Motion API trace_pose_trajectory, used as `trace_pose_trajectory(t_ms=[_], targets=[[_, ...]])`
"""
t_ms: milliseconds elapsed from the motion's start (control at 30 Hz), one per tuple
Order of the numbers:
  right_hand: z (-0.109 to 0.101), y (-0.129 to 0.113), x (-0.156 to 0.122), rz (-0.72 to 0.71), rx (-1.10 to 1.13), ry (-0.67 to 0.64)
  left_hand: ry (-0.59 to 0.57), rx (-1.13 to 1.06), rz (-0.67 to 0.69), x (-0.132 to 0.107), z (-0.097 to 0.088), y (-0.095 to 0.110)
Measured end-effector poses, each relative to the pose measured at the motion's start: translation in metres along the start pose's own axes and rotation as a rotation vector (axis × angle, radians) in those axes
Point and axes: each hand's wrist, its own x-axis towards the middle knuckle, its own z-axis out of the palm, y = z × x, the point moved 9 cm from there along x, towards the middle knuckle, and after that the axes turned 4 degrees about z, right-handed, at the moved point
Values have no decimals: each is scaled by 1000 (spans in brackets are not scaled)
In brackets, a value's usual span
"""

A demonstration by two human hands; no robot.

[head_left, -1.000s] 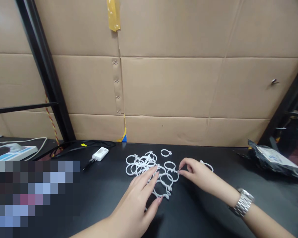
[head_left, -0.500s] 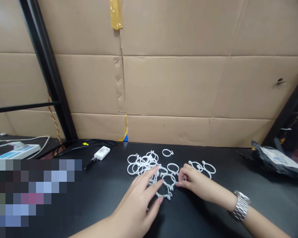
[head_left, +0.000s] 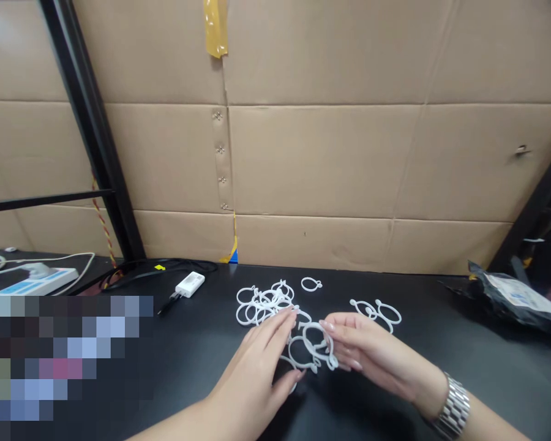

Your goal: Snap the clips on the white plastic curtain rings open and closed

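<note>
A heap of several white plastic rings lies on the black table. My right hand, with a metal watch on the wrist, holds one white ring lifted off the table between its fingers. My left hand lies with fingers stretched out over the near edge of the heap, fingertips touching the rings beside the held one. Two linked rings lie apart to the right, and a single ring lies behind the heap.
A white adapter with a black cable lies left of the rings. A power strip sits at the far left. A dark plastic bag lies at the right. A cardboard wall and black frame posts stand behind.
My right hand has drawn back toward me and raised a ring off the table. The left hand has stayed on the heap, shifting slightly.
</note>
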Motion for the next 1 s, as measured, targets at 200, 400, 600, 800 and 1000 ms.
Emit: trace_pose_trajectory(t_ms=[200, 400, 600, 800, 1000], targets=[[33, 9, -3, 30, 281, -142, 18, -81, 105, 1, -4, 9], [45, 8, -7, 26, 414, -198, 132, -64, 353, -1, -20, 34], [45, 10, -7, 42, 380, -175, 176, -80, 388, -2, -25, 38], [31, 7, -5, 13, 210, -34, 210, -35, 360, -1, -28, 34], [27, 7, -4, -19, 39, 49, 227, -25, 294, -1, -23, 23]])
